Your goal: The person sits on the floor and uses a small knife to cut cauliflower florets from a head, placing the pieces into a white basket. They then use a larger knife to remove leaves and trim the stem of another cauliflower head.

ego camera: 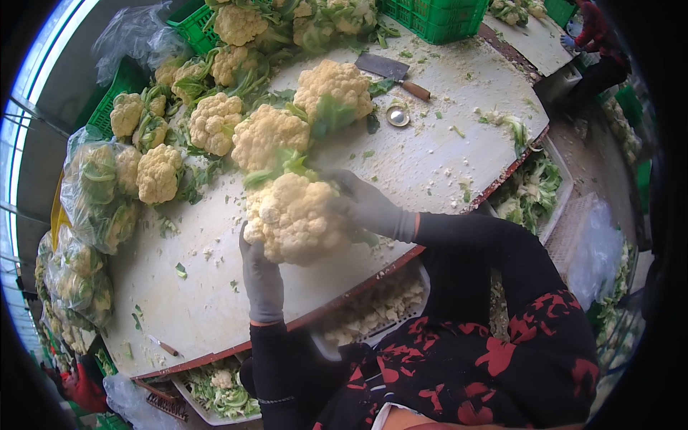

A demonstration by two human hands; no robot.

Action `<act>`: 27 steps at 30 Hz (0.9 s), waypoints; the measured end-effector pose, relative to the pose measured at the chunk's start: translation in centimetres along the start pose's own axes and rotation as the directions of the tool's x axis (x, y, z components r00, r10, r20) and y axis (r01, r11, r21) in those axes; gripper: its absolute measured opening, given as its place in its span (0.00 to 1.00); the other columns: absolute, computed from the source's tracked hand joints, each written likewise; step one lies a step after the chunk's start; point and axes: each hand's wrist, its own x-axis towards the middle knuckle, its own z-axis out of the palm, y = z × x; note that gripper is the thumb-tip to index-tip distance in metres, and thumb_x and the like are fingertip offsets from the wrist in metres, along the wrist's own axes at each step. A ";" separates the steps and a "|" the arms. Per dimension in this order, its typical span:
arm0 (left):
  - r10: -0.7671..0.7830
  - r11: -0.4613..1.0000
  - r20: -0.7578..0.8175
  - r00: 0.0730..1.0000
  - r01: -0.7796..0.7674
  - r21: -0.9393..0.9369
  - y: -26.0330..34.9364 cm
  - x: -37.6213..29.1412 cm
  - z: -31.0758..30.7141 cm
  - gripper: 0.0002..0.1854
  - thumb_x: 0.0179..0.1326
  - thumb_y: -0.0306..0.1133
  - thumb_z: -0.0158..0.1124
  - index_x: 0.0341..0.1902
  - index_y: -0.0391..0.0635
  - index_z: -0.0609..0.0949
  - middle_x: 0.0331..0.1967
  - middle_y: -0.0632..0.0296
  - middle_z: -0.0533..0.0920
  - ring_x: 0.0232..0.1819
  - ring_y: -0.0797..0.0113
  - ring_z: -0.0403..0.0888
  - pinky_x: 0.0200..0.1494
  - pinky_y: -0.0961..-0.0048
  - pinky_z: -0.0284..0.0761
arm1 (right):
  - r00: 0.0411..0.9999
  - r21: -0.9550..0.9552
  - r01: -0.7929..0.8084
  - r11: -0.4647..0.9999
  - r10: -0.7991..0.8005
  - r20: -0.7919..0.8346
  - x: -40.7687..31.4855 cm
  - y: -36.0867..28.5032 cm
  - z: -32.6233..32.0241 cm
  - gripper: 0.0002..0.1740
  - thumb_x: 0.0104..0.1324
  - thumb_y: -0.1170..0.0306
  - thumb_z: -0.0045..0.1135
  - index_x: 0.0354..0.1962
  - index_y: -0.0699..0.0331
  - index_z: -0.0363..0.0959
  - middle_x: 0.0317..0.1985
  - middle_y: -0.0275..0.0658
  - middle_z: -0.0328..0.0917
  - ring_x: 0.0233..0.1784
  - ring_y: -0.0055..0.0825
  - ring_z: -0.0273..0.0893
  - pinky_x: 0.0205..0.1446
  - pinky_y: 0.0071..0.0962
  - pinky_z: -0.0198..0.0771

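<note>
Between my two grey-gloved hands is a large cream cauliflower head (301,215), held over the white work table (199,290). My left hand (262,274) grips its left side from below, and my right hand (371,207) clasps the right side near the leaves. Just beyond it sit two more trimmed heads, a nearer cauliflower (271,137) and a farther cauliflower (333,88). A cleaver (384,67) with a wooden handle lies at the far side, close to a small round metal dish (398,116). Part of the right fingers is blurred.
Several leafy cauliflowers (215,123) crowd the table's left and back, some in plastic bags (97,183). A small knife (163,345) lies by the front left edge. Green crates (435,19) stand behind. Trays of florets (376,317) and leaves (529,188) sit below the edge. A co-worker (602,43) stands far right.
</note>
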 end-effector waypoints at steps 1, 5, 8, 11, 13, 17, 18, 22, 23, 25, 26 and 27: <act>0.019 0.998 0.061 0.998 -0.016 -0.056 0.2 1.1 0.4 0.33 0.79 0.50 0.46 0.77 0.41 0.60 0.71 0.56 0.70 0.71 0.60 0.70 0.73 0.61 0.66 | 0.994 -0.112 0.109 0.988 -0.108 0.015 -0.8 -0.8 -0.8 0.35 0.66 0.63 0.65 0.66 0.66 0.64 0.65 0.50 0.67 0.67 0.42 0.69 0.72 0.35 0.64; 0.208 0.815 -0.050 0.977 -0.145 0.561 -1.0 3.2 3.5 0.48 0.72 0.64 0.53 0.80 0.39 0.54 0.77 0.46 0.57 0.76 0.55 0.60 0.74 0.61 0.61 | 0.949 -0.474 0.307 0.825 -0.231 0.213 -4.0 -2.5 -3.0 0.33 0.65 0.64 0.65 0.65 0.65 0.66 0.68 0.54 0.62 0.70 0.49 0.66 0.74 0.38 0.63; 0.327 0.523 0.076 0.942 -0.247 0.816 -1.7 4.7 5.2 0.49 0.63 0.57 0.69 0.77 0.40 0.60 0.76 0.42 0.56 0.79 0.50 0.52 0.78 0.55 0.53 | 0.917 -0.566 0.327 0.757 -0.109 0.384 -4.1 -2.8 -5.1 0.23 0.66 0.66 0.64 0.57 0.61 0.73 0.63 0.50 0.69 0.66 0.45 0.72 0.69 0.37 0.69; 0.297 0.580 0.095 0.950 -0.259 0.772 -2.2 5.7 6.2 0.45 0.59 0.50 0.75 0.74 0.42 0.66 0.75 0.43 0.57 0.78 0.47 0.52 0.77 0.55 0.55 | 0.993 -0.569 0.119 0.814 -0.112 0.049 -0.4 -2.5 -11.7 0.13 0.69 0.70 0.60 0.50 0.61 0.77 0.46 0.39 0.83 0.48 0.34 0.83 0.55 0.32 0.77; 0.299 0.546 0.131 0.945 -0.282 0.789 -2.5 6.1 7.1 0.44 0.55 0.47 0.78 0.72 0.44 0.68 0.75 0.43 0.57 0.78 0.46 0.53 0.77 0.55 0.56 | 0.942 -0.725 0.030 0.688 -0.263 -0.211 4.5 -1.6 -18.1 0.12 0.69 0.68 0.58 0.49 0.61 0.76 0.44 0.45 0.80 0.44 0.41 0.81 0.50 0.36 0.76; 0.318 0.314 0.223 0.921 -0.325 0.892 -2.9 5.8 9.3 0.48 0.45 0.42 0.83 0.70 0.46 0.69 0.74 0.46 0.57 0.78 0.47 0.53 0.77 0.54 0.57 | 0.910 -0.913 -0.395 0.106 -0.095 -0.405 12.8 3.5 -27.9 0.19 0.68 0.67 0.55 0.56 0.59 0.73 0.51 0.50 0.77 0.53 0.51 0.80 0.55 0.44 0.76; 0.303 0.258 0.230 0.925 -0.312 0.914 -2.8 5.7 9.6 0.49 0.45 0.43 0.83 0.71 0.45 0.68 0.75 0.48 0.57 0.78 0.49 0.53 0.77 0.55 0.56 | 0.908 -0.905 -0.416 0.086 -0.010 -0.418 13.8 5.1 -29.3 0.21 0.67 0.67 0.56 0.57 0.59 0.73 0.53 0.50 0.77 0.54 0.51 0.80 0.56 0.44 0.76; 0.261 0.237 0.192 0.946 -0.256 0.937 -2.6 5.6 10.0 0.52 0.43 0.38 0.83 0.74 0.45 0.66 0.74 0.49 0.57 0.78 0.50 0.53 0.78 0.56 0.56 | 0.920 -0.929 -0.369 -0.041 0.126 -0.371 15.7 8.6 -31.3 0.21 0.69 0.61 0.54 0.57 0.60 0.74 0.50 0.49 0.80 0.52 0.52 0.82 0.55 0.44 0.77; 0.266 0.264 0.180 0.947 -0.251 0.931 -2.6 5.6 9.8 0.52 0.43 0.37 0.84 0.74 0.45 0.66 0.74 0.50 0.57 0.78 0.50 0.53 0.78 0.56 0.56 | 0.929 -0.928 -0.369 0.042 0.053 -0.367 15.6 8.2 -31.3 0.21 0.69 0.60 0.54 0.56 0.60 0.74 0.48 0.49 0.81 0.51 0.52 0.82 0.55 0.44 0.77; 0.245 0.249 0.189 0.951 -0.250 0.936 -2.6 5.4 9.4 0.52 0.45 0.40 0.83 0.74 0.45 0.66 0.73 0.50 0.58 0.78 0.51 0.54 0.78 0.56 0.56 | 0.923 -0.912 -0.375 0.165 -0.029 -0.384 14.5 6.0 -30.6 0.22 0.70 0.57 0.53 0.55 0.61 0.75 0.43 0.49 0.83 0.49 0.51 0.83 0.54 0.43 0.78; 0.236 0.250 0.200 0.951 -0.258 0.933 -2.6 5.4 9.3 0.52 0.46 0.41 0.83 0.74 0.46 0.66 0.73 0.51 0.58 0.78 0.51 0.54 0.78 0.56 0.56 | 0.897 -0.857 -0.395 0.331 -0.061 -0.438 13.4 4.4 -29.9 0.24 0.69 0.55 0.55 0.54 0.64 0.74 0.37 0.51 0.84 0.45 0.52 0.83 0.50 0.45 0.78; 0.249 0.221 0.225 0.942 -0.282 0.934 -2.4 5.3 9.2 0.49 0.50 0.45 0.80 0.74 0.45 0.66 0.73 0.51 0.59 0.78 0.52 0.55 0.77 0.56 0.56 | 0.882 -0.796 -0.376 0.475 -0.080 -0.464 11.9 2.6 -28.9 0.25 0.70 0.55 0.55 0.54 0.66 0.74 0.35 0.48 0.83 0.40 0.47 0.83 0.44 0.42 0.78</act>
